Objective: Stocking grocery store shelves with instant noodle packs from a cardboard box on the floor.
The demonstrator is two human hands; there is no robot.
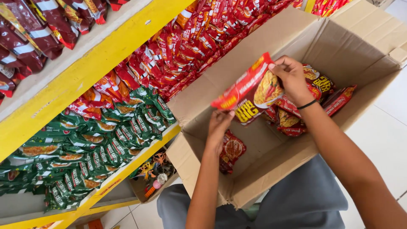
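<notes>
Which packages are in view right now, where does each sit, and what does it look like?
Red noodle packet: flat, red with yellow, held by left hand and right hand over the box.
Cardboard box: open, brown, on the lap.
Loose packets: red, inside the box.
Green packets: stacked on the yellow shelf.
Red packets: piled beside the green ones.
Maroon packets: upper shelf.

Red-yellow noodle pkt (250, 91) held over open cardboard box (360, 46); more red pkts (326, 95) inside. Shelf: green pkts (97, 144) lower L, red pkts (190, 46) above, maroon pkts (29, 38) top.
</notes>
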